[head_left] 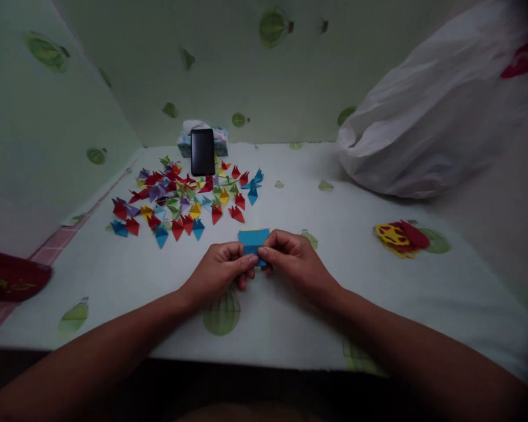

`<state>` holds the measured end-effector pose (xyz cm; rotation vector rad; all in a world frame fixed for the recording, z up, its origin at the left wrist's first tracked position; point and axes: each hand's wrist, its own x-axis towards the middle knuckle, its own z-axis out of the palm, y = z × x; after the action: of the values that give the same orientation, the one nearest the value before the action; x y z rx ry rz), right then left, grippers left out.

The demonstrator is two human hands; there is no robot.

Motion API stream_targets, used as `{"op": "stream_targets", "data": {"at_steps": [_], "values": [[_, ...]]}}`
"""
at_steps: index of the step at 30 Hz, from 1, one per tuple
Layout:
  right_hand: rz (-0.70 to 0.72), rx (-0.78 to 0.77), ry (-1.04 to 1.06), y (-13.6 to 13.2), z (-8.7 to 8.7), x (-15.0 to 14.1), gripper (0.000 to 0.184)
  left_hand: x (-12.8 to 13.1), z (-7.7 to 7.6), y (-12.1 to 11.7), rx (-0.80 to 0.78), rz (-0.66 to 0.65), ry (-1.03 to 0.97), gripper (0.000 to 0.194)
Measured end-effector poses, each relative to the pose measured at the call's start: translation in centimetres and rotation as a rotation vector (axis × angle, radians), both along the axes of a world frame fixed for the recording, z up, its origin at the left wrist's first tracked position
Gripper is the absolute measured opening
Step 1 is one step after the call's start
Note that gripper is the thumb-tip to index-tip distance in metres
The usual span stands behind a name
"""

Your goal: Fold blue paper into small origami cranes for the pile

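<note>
A small piece of blue paper (251, 238) is held up between my two hands above the middle of the table, with a thin yellowish edge along its top. My left hand (226, 262) pinches its lower left part with thumb and fingers. On the other side, my right hand (294, 258) grips the right edge, the thumb pressed on the front. The fingers cover the lower part of the paper. Beyond my hands, to the left, lie many small folded paper pieces (187, 223) in red, blue, yellow, green and purple.
A dark phone (202, 152) leans on a tissue box (221, 141) at the back. A large white plastic bag (405, 135) fills the back right. Yellow and red cut-outs (396, 237) lie on the right. A red object (13, 275) sits at the left edge.
</note>
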<state>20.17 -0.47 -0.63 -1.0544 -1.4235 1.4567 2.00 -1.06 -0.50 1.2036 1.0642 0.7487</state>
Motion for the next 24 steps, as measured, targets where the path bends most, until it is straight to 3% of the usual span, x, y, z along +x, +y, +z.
{"op": "stream_targets", "data": {"at_steps": [9, 24], "values": [[-0.045, 0.005, 0.023, 0.2, -0.23, 0.2, 0.025, -0.02, 0.23, -0.15, 0.056, 0.008, 0.037, 0.038], [0.096, -0.062, 0.009, 0.54, -0.22, 0.31, 0.035, -0.42, -0.41, -0.01, 0.216, 0.115, 0.086, 0.031]]}}
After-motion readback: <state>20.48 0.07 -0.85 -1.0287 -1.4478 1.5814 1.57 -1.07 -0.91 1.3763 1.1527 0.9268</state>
